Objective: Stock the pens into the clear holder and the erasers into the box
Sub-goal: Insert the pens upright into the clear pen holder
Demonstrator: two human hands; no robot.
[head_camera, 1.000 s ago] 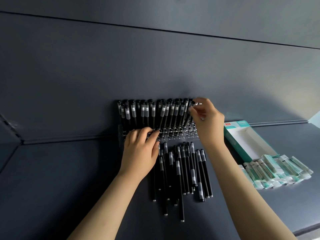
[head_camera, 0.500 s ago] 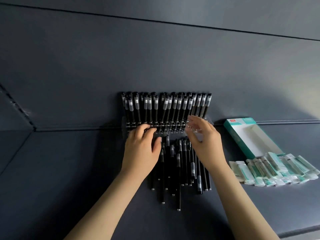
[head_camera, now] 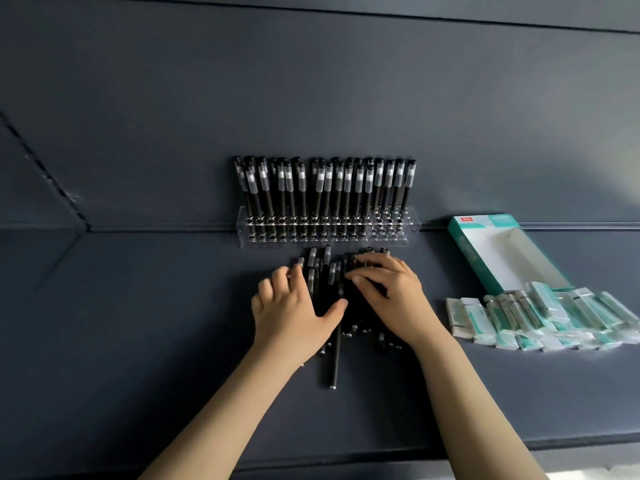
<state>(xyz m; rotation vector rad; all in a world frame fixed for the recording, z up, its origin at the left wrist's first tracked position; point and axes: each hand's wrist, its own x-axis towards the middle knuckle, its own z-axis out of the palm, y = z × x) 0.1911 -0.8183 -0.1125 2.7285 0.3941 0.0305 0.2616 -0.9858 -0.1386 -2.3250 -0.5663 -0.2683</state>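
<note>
A clear holder (head_camera: 394, 233) stands against the back wall with several black pens (head_camera: 325, 188) upright in it. In front of it lies a pile of loose black pens (head_camera: 334, 362) on the dark surface. My left hand (head_camera: 294, 310) rests flat on the left side of the pile, fingers spread. On the right side lies my right hand (head_camera: 388, 289), fingers curled over the pens; whether it grips one is hidden. A teal and white box (head_camera: 502, 251) lies open at the right, with several wrapped erasers (head_camera: 540, 320) heaped in front of it.
The surface is a dark shelf (head_camera: 138, 341) with a dark back wall (head_camera: 311, 81). Its front edge runs along the bottom of the view.
My right hand left the top of the upright pens and came down onto the loose pile. My left hand slid back from the holder onto the pile.
</note>
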